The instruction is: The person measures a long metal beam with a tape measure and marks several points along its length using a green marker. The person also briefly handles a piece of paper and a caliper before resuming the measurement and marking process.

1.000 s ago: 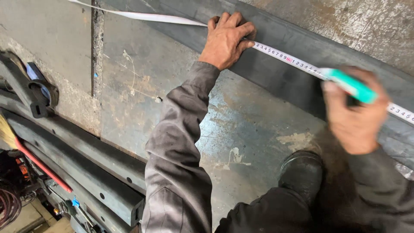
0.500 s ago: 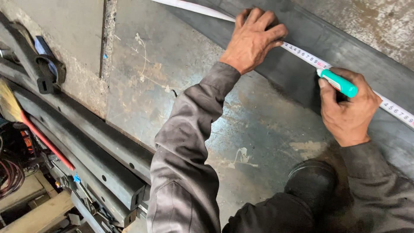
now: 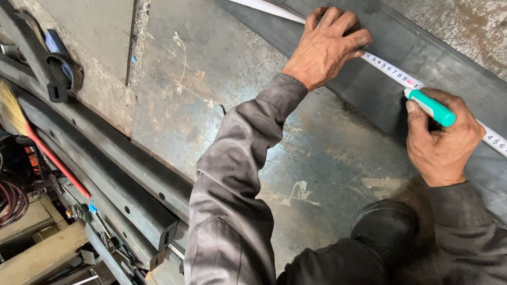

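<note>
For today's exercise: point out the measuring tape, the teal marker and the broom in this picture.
measuring tape [image 3: 390, 69], head view, on the numbered strip between the hands.
teal marker [image 3: 434, 107], head view, on its teal barrel.
broom [image 3: 55, 161], head view, on its red handle.

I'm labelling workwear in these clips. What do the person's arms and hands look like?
Both arms are in long grey work sleeves, worn and smudged with dark grime. The left sleeve is creased along its length; the right sleeve ends in a plain cuff. Left hand and right hand are bare: no gloves, rings or watch visible.
</note>
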